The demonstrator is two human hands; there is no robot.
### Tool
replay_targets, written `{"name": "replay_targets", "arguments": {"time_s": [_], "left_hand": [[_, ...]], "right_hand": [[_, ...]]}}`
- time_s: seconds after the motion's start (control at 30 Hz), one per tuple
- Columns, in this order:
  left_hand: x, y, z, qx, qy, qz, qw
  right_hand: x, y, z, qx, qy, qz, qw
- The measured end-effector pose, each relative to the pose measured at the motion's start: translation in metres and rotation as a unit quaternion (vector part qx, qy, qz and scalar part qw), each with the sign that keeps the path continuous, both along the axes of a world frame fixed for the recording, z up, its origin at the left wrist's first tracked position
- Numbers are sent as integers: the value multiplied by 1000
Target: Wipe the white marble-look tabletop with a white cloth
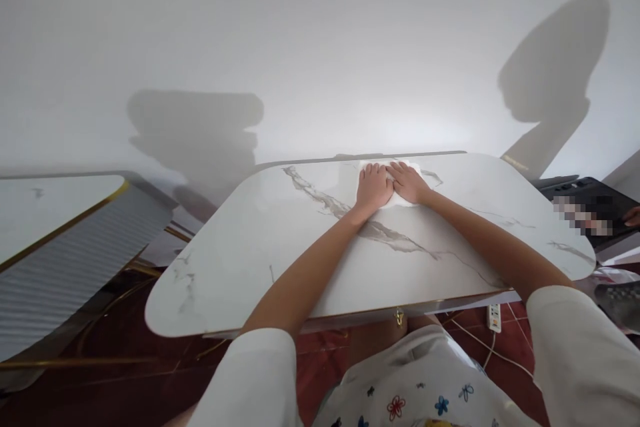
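wht tbl [240, 233]; both hands [374, 188] on cloth [395, 201]

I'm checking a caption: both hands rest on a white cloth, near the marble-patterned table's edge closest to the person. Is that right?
Wrong edge: the head view shows the white cloth near the far edge of the table, by the wall. The left hand and right hand do rest on it.

The single head camera is looking forward and down from above the near edge of the table [240, 247], facing the wall [320, 47] at arm's reach.
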State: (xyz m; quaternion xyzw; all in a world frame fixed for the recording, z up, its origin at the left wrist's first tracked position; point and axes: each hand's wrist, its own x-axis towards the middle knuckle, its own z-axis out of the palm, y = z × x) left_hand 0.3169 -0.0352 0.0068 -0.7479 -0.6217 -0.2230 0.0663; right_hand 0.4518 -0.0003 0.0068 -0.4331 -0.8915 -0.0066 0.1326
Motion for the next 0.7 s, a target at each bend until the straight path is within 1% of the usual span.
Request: {"name": "replay_targets", "arguments": {"time_s": [0.17,0.3,0.47,0.7], "left_hand": [[-4,34,-3,2,1,31,1000],[-5,54,-8,15,18,44,999],[3,74,-8,11,36,33,999],[30,92,-2,-6,46,-4,999]], "right_hand": [[-8,38,-1,-10,21,20,1000],[-9,60,-1,-5,38,33,999],[0,75,-2,3,62,22,998],[27,85,-3,-8,72,-27,997]]}}
